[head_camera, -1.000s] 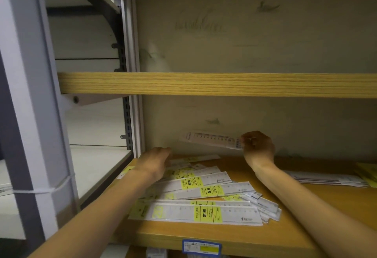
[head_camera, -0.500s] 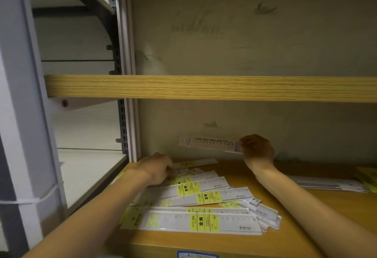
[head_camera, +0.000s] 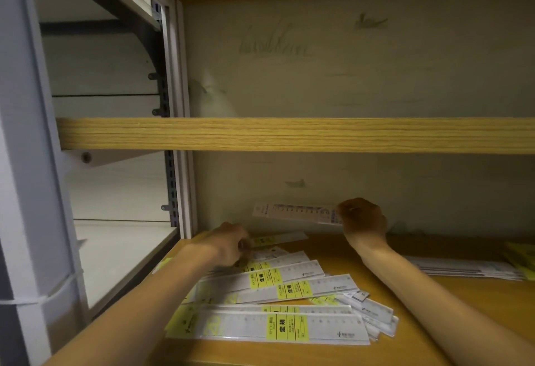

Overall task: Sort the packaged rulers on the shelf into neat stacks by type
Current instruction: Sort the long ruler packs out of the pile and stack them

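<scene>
Setting: retail or stockroom shelving, most likely a stationery shop. Evidence: wood-grain shelf boards (head_camera: 289, 135) carried on slotted metal uprights (head_camera: 170, 186) with a bracket; many identical packaged rulers (head_camera: 278, 328) in clear sleeves with printed yellow labels, lying several deep on the lower board (multiples of one product, as merchandise is kept); a further flat stack of packaged goods (head_camera: 463, 268) at the right; scuffed, marked back wall (head_camera: 318, 76). An adjoining white shelving bay (head_camera: 115, 244) stands to the left.
</scene>
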`<state>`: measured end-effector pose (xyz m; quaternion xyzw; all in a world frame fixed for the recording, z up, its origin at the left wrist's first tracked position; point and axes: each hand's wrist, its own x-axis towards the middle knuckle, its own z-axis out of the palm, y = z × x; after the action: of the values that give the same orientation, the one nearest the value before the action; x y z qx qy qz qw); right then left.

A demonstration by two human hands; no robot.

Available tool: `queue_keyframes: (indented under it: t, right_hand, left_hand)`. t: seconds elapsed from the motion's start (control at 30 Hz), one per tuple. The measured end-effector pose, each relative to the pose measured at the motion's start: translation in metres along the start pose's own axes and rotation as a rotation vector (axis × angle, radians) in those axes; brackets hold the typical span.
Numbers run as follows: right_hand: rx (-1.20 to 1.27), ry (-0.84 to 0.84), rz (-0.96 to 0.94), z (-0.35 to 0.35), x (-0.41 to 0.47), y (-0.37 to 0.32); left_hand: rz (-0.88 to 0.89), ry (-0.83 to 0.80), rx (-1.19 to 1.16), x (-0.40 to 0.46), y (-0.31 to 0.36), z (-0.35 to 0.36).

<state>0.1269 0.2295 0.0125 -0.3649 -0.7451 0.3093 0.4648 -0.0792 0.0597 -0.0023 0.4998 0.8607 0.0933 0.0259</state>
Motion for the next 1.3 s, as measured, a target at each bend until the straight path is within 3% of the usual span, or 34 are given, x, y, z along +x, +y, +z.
queue_keyframes:
  t: [0.53,0.93,1.07,1.2,1.3]
  right_hand:
    - [0.076,0.014,0.062,-0.006,-0.003,-0.001]
    - [0.147,0.059,0.135,-0.001,-0.004,-0.007]
    - [0.203,0.074,0.150,0.001,-0.007,-0.011]
    - [0.190,0.079,0.158,0.001,-0.016,-0.012]
    - [0.158,0.126,0.181,-0.002,-0.024,-0.009]
  left_hand:
    - [0.004,0.059,-0.248,0.001,0.003,-0.008]
    - [0.211,0.341,-0.513,-0.022,0.026,-0.018]
    - [0.280,0.388,-0.416,-0.031,0.032,-0.019]
    - [0.349,0.527,0.025,-0.041,0.034,-0.013]
    - [0.320,0.525,0.144,-0.049,0.039,-0.008]
